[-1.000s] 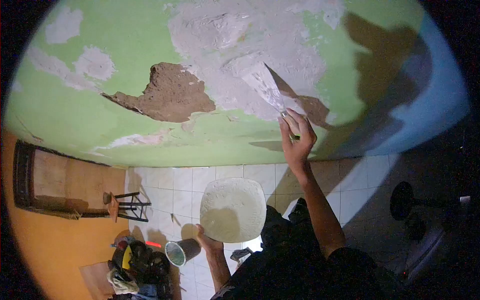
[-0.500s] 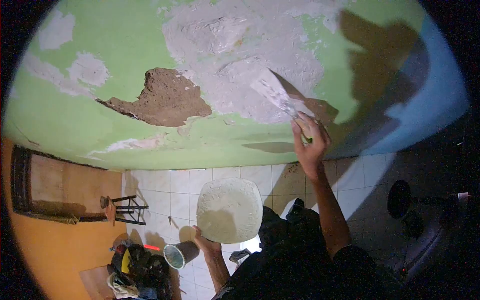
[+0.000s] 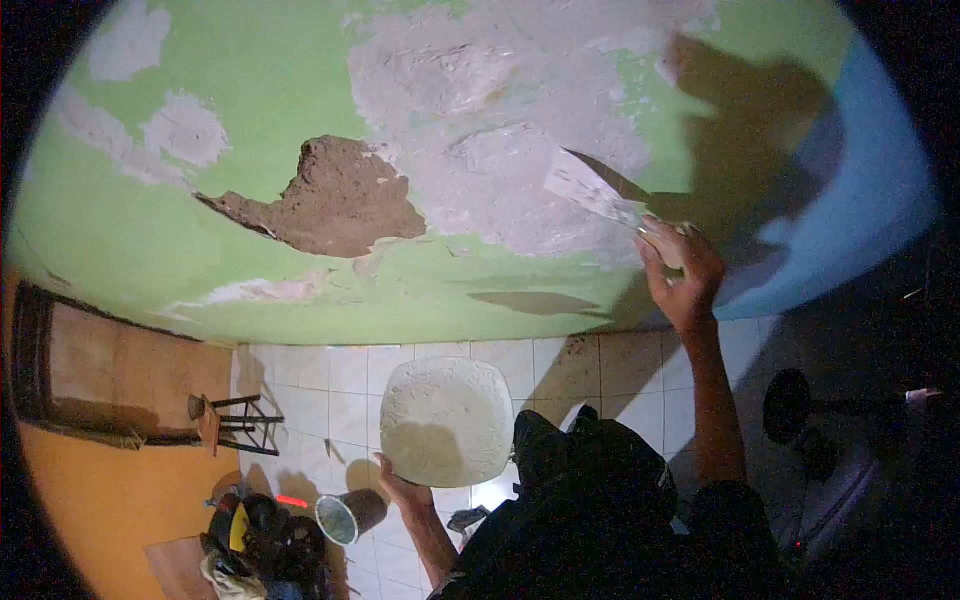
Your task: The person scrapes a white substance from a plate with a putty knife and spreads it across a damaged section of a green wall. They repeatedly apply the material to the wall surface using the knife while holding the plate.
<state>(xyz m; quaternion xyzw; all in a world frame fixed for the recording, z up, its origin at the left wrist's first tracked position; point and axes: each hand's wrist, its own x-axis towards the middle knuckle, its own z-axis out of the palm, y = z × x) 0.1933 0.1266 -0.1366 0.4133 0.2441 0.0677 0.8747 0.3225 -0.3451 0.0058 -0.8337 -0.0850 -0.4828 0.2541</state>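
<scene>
My right hand (image 3: 683, 270) grips a putty knife (image 3: 592, 190) by its handle. The wide blade, smeared with white, lies right at the patch of pale filler (image 3: 500, 120) on the green wall (image 3: 250, 60). Left of that patch, a hole with bare brown render (image 3: 350, 200) shows ragged edges. Low down, my left hand (image 3: 405, 487) holds the near edge of a squarish plate (image 3: 447, 420), which is coated with pale paste. Most of the left fingers are hidden under the plate.
A bucket (image 3: 350, 516) stands on the tiled floor (image 3: 310, 370) near my left arm. Beyond it are a small stool (image 3: 235, 425) and a pile of bags (image 3: 265, 535). A dark stand-like object (image 3: 790, 405) is at the right.
My right hand and the putty knife have moved right and slightly down across the filler. The plate stays in my left hand, shifted slightly left in view.
</scene>
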